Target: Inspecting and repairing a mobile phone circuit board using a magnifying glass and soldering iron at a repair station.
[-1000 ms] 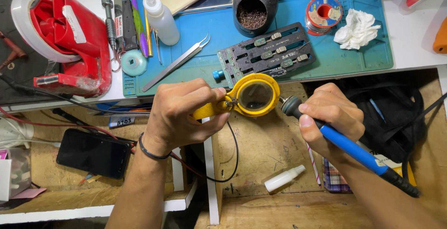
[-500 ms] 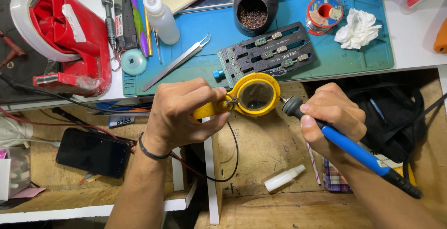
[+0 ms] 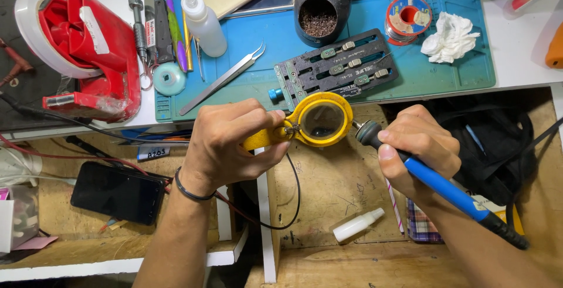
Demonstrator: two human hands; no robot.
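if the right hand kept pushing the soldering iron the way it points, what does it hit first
Most likely the yellow magnifier held by the left hand: the soldering iron in the right hand points up-left at its rim, though depth is unclear.

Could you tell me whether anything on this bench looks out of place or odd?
Nothing looks broken or spilled. Two small oddities: a crumpled tissue lies loose on the blue mat, and a small white bottle lies tipped on its side on the lower wooden shelf, below the right hand.

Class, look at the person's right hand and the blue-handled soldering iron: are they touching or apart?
Touching. The head view shows the right hand wrapped around the soldering iron, its fingers closed over the dark collar and blue handle with no gap.
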